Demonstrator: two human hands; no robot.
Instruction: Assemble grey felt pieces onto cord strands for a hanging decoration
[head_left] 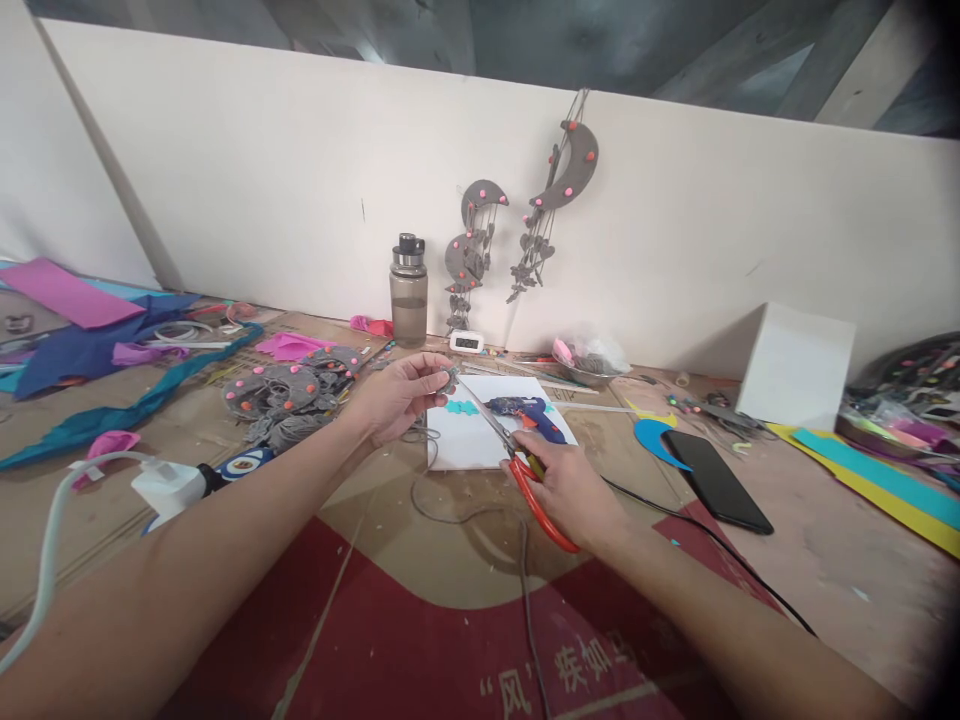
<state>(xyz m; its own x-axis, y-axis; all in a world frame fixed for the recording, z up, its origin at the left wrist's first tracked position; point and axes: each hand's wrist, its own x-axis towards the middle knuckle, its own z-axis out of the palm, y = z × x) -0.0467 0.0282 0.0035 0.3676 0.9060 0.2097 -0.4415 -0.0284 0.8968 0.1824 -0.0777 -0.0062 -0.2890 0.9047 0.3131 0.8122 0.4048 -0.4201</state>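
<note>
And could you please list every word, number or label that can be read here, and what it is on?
"风" and "疾如": cardboard; the next character is blurred.
Clock: digits too small.
Blue item: emblem too blurred.
Marks behind the glue gun: unclear.

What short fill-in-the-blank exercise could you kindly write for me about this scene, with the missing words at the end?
1. The right hand holds a pair of ____ with red handles.
2. The left hand pinches a small piece coloured ____.
3. The blue glue gun lies on a board coloured ____.
4. In the picture, the bottle stands to the ____ of the digital clock.

Missing words: scissors; grey; white; left.
</note>
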